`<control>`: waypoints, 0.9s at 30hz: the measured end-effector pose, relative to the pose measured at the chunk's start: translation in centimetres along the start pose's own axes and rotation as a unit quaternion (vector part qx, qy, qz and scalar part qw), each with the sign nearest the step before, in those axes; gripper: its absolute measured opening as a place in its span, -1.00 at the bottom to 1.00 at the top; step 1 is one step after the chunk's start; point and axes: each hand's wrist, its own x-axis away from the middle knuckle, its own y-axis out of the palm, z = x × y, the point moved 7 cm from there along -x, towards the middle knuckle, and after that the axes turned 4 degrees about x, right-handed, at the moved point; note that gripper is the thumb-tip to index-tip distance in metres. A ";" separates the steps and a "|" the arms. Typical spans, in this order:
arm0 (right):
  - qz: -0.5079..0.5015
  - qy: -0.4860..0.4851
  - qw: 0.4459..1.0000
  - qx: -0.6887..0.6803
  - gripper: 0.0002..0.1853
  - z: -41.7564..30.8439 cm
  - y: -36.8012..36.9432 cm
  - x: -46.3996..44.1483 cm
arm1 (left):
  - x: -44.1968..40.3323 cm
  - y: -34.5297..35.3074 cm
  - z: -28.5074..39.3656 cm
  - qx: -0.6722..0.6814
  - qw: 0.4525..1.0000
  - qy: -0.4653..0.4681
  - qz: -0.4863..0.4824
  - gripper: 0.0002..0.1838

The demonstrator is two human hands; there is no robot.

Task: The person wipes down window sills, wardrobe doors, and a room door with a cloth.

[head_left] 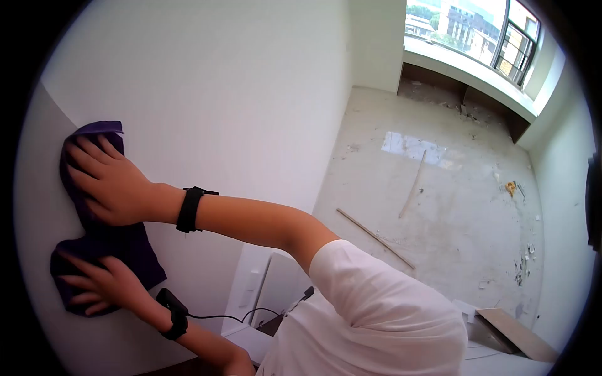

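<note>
Purple cloth (137, 249) lies between eight and nine o'clock, against a pale wall (219, 113). Right hand (111, 187), at nine, and left hand (103, 285), at eight, rest on it, open, fingers spread, not clenched around it; the broad contact probably keeps it from slipping. Wrist straps (189, 210) sit behind the hands, presumably leaving palms unobstructed.

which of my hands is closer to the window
Right. Your right hand lies spread on the purple cloth, on the side toward the window; your left hand, also on the cloth, is lower in the picture and farther from it.
</note>
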 end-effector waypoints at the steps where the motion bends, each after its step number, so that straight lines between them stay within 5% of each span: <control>1: -0.025 0.014 1.000 0.012 -0.41 -0.5 -0.1 3.1 | 3.2 0.1 -0.5 -0.007 0.999 -0.030 -0.029 -0.20; 5: -0.096 0.057 0.994 0.022 -0.51 -3.0 -2.1 13.3 | 15.1 0.2 -2.1 -0.002 0.989 -0.059 -0.137 -0.15; 9: -0.123 0.080 0.989 -0.004 -0.55 -2.4 -1.1 15.6 | 14.5 0.8 -3.5 0.054 0.976 -0.087 -0.192 -0.19; 13: -0.080 0.019 0.997 -0.008 -0.49 -2.3 1.4 11.0 | 6.3 -2.8 -5.1 0.067 0.985 -0.102 -0.119 -0.15; 15: -0.142 0.018 0.990 -0.006 -0.42 -4.4 1.7 8.5 | 4.5 -4.7 -6.2 0.088 0.986 -0.121 -0.073 -0.11; 16: -0.095 0.003 0.994 0.060 -0.38 -4.2 3.4 9.9 | 4.1 -5.3 -6.6 -0.072 0.987 -0.141 -0.027 -0.29; 19: -0.137 -0.020 0.990 0.034 -0.42 -7.3 4.3 13.5 | 7.6 -5.9 -9.3 -0.094 0.984 -0.140 0.053 -0.27; 21: -0.218 -0.012 0.974 0.059 -0.41 -8.9 4.9 17.7 | 11.2 -6.3 -11.5 0.065 0.983 -0.174 0.016 -0.04; 27: -0.351 -0.050 0.935 0.030 -0.45 -11.0 5.0 27.2 | 27.5 -4.7 -13.5 0.012 0.948 -0.295 -0.117 0.26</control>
